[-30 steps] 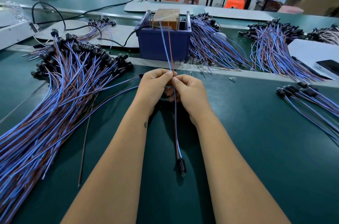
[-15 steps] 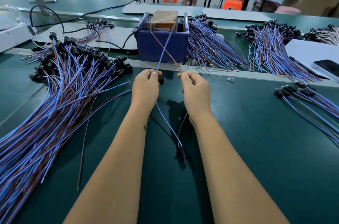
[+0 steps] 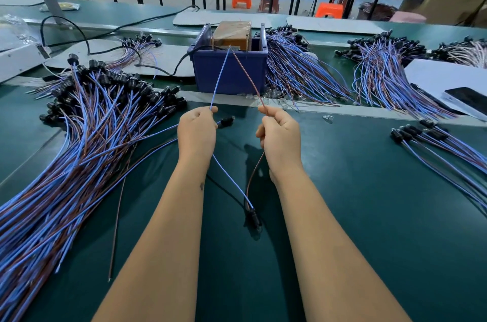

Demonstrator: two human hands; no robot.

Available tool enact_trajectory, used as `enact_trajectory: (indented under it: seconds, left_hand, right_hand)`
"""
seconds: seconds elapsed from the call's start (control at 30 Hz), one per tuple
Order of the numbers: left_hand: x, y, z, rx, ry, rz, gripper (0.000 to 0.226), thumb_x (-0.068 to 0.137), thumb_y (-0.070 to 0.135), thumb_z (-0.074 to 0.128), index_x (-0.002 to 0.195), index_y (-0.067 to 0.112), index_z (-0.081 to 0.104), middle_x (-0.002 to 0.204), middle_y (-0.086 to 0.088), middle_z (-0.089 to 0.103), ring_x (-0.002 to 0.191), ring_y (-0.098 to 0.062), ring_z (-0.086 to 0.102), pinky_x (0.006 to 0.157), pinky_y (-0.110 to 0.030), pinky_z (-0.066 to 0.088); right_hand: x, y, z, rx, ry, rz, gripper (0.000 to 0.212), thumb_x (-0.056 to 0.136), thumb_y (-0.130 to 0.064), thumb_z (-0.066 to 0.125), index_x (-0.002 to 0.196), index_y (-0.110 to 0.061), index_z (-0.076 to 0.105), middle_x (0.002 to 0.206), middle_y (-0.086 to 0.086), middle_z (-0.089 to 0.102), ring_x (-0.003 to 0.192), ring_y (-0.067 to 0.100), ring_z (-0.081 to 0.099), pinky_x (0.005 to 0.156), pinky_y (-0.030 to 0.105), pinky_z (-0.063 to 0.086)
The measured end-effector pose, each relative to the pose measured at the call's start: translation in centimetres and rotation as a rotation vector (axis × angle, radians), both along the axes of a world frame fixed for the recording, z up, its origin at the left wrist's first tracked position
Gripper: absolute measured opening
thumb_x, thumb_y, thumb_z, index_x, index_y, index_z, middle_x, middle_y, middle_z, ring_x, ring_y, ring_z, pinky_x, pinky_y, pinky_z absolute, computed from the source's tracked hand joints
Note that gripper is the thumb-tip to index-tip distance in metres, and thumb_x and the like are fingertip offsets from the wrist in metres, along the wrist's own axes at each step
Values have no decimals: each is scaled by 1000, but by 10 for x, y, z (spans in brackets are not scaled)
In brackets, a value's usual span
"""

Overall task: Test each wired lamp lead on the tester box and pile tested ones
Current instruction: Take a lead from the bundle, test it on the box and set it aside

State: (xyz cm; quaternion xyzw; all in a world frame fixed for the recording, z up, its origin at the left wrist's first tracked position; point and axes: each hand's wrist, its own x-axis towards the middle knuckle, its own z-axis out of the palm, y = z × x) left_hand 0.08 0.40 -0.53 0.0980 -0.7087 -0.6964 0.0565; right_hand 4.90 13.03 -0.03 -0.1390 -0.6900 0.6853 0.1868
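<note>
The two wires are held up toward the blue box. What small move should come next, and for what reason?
Probably hold both tips steady on the tester box and watch the lamp socket. The left hand pinches the blue wire, the right hand the brown wire; both tips meet at the box top. Whether the lamp lights cannot be seen.

Two hands (image 3: 197,132), one tester box (image 3: 228,68)

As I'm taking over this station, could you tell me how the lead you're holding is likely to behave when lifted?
Probably floppy: the blue wire and brown wire sag in curves below the left hand and right hand. Likely light, since fingertip pinches carry it. The black socket may dangle and swing.
</note>
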Motion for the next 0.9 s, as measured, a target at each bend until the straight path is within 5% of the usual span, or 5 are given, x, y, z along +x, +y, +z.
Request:
enact_trajectory:
  seconds: [0.13, 0.33, 0.5, 0.9]
  left_hand:
    - [1, -1, -2, -35, 29, -1, 30, 90, 10, 42, 99, 22, 68, 46, 14, 53, 40, -6, 36, 45, -23, 32]
    - [0, -1, -2, -44, 66, 26, 33, 92, 11, 44, 76, 32, 64, 46, 14, 54, 46, -10, 37, 52, -28, 35]
    - [0, -2, -1, 12, 79, 51, 34, 90, 8, 43, 70, 28, 63, 46, 13, 51, 42, -7, 36, 47, -26, 33]
    - [1, -4, 2, 144, 114, 101, 27, 87, 2, 38, 73, 14, 58, 46, 14, 47, 38, -6, 32, 40, -19, 27]
  right_hand:
    - [-1, 0, 0, -7, 2, -8, 31, 93, -6, 44, 113, -17, 65, 56, -6, 53, 53, 7, 43, 62, 29, 39]
    - [0, 0, 0, -14, 9, -7, 31, 94, -5, 44, 114, -17, 64, 56, -6, 54, 56, 8, 45, 62, 27, 41]
    - [0, 0, 3, -65, 8, 4, 28, 96, -4, 42, 113, -15, 62, 58, 1, 53, 51, 12, 44, 45, 17, 39]
    - [0, -2, 3, -50, -45, -3, 26, 95, -6, 43, 110, -16, 62, 56, 0, 56, 45, 11, 45, 45, 18, 39]
